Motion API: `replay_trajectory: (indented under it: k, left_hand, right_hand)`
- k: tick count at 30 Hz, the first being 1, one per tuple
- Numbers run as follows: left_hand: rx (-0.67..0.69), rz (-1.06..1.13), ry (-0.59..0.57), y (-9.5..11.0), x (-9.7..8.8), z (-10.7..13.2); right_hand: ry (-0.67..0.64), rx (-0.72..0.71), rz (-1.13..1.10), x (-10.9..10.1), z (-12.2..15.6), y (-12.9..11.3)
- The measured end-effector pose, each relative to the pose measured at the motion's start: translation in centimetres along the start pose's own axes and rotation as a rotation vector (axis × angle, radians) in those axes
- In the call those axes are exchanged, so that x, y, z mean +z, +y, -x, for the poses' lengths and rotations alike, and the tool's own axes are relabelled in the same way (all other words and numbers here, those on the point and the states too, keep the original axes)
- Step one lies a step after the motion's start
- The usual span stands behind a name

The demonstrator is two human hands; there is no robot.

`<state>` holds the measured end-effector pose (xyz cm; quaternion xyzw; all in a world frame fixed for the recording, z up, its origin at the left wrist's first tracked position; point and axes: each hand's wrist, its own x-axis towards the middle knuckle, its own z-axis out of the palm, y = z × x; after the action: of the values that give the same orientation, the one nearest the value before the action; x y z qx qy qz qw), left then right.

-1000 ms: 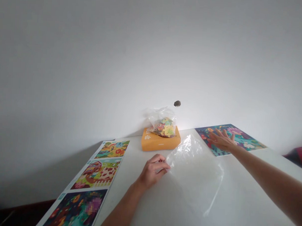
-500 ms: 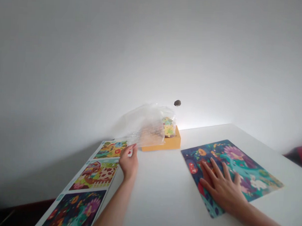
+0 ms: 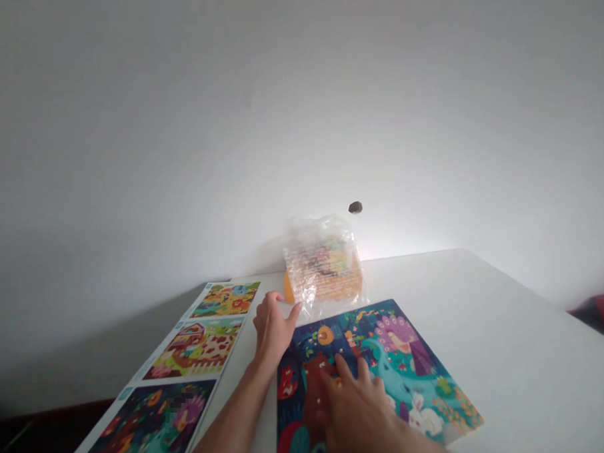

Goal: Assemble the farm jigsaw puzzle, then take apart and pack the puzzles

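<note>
My right hand [image 3: 362, 403] lies with fingers spread on a colourful forest-animal puzzle [image 3: 425, 379], which shows a bear, a peacock and white rabbits. The puzzle rests flat on the white table, its near part cut off by the view and by my forearm. At the puzzle's far left corner is my left hand [image 3: 277, 325], thumb apart from the curled fingers, with nothing seen between them. Just beyond that hand, a clear plastic bag [image 3: 325, 267] with colourful printed pieces showing through it leans over a yellow box [image 3: 288, 289].
Along the table's left side runs a sheet with several pictures [image 3: 196, 349]: zoo animals, a farm with a cow, and the forest scene. A white wall [image 3: 307, 106] with a dark hole [image 3: 355, 207] stands behind. Something red [image 3: 603, 313] shows at the far right.
My right hand has slid the puzzle left and nearer. The plastic bag has dropped down over the front of the yellow box. My left hand has shifted right, its thumb and fingers now apart.
</note>
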<state>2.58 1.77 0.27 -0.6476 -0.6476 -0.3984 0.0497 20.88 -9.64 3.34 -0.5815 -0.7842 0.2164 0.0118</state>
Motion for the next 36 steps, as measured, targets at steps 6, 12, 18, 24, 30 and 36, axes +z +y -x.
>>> replay_trajectory:
  k: [6,12,18,24,30,36]
  left_hand:
    - [0.083,-0.217,-0.326,0.8,-1.3,0.5]
    - [0.146,-0.347,-0.454,3.0,-1.1,1.9]
    - [0.132,-0.387,-0.45,3.9,-0.1,2.4]
    - [0.118,-0.247,-0.483,3.5,0.0,2.2]
    - [0.097,-0.09,-0.464,3.1,0.0,2.2]
    - [0.122,-0.099,-0.456,3.7,-0.2,2.5]
  right_hand:
    - [0.184,-0.273,0.151,-5.7,-6.2,5.9]
    - [0.277,-0.297,0.198,-4.3,-6.6,7.9]
    - [0.32,-0.277,0.25,-3.2,-6.3,7.4]
    - [0.433,-0.277,0.118,-2.3,-7.8,7.6]
    - [0.452,-0.389,0.045,-2.1,-8.1,7.9]
    - [0.426,-0.399,0.001,-2.7,-8.5,8.2]
